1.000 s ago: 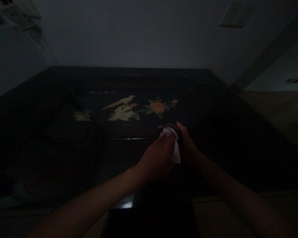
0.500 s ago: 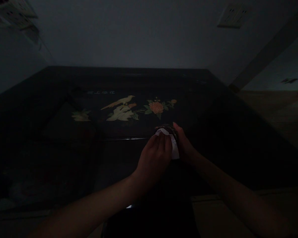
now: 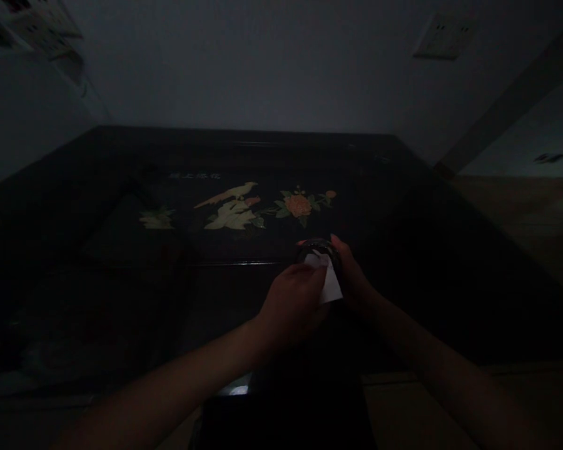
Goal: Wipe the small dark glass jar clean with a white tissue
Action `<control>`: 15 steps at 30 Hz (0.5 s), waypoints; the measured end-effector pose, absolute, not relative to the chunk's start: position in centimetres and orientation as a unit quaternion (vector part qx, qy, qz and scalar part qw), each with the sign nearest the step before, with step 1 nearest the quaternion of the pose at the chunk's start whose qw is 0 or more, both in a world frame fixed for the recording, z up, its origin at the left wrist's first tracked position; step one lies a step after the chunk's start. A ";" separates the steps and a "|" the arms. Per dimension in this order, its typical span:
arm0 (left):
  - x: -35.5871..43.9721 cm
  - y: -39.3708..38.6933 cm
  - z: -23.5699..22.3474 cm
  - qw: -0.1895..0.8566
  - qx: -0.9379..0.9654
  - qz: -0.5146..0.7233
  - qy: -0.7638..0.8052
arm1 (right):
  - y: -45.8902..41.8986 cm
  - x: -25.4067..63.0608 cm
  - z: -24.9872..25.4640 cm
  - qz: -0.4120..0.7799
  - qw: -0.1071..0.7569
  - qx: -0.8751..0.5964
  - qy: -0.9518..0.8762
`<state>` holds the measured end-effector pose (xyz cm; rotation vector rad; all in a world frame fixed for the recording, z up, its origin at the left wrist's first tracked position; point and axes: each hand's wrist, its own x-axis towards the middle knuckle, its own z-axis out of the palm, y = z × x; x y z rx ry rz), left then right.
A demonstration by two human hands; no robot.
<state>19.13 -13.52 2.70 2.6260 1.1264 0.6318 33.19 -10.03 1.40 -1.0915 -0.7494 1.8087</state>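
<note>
Dim light leaves much of the detail hard to see. My right hand [image 3: 354, 275] is wrapped round the right side of a dark round cup [image 3: 318, 242] with a shiny rim, its thumb up by the edge. A white tissue [image 3: 332, 289] is pinched in my left hand [image 3: 291, 299], which presses it at the cup's mouth and near side. One corner of the tissue hangs down between the two hands. The cup's lower part is hidden behind the hands and tissue. Both hands are above the near part of a black table [image 3: 244, 294].
The tabletop carries an inlaid picture of a bird [image 3: 232, 194] and an orange flower [image 3: 298, 205]. Behind the table rises a pale wall [image 3: 263, 69] with a socket plate [image 3: 443, 37]. More sockets [image 3: 40, 34] are at the upper left. Wooden floor [image 3: 520, 206] shows at the right.
My left hand has turned and its fingers have shifted on the tissue, baring more of the cup's rim and the tissue's hanging corner. My right hand keeps its hold. The view has shifted slightly.
</note>
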 end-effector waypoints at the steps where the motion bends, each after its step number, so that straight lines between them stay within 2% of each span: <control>1: 19.2 -13.6 2.6 0.134 0.885 0.225 0.386 | -10.0 33.2 1.4 0.726 0.437 -0.436 -0.304; 4: 19.5 -13.8 2.2 0.183 0.875 0.248 0.374 | -9.8 33.3 1.1 0.724 0.447 -0.433 -0.297; 6: 19.8 -13.9 1.9 0.179 0.883 0.252 0.354 | -9.6 33.4 0.7 0.727 0.452 -0.431 -0.286; 15: 20.0 -13.6 0.9 -0.033 0.914 0.204 0.350 | -9.7 33.3 0.9 0.730 0.454 -0.448 -0.245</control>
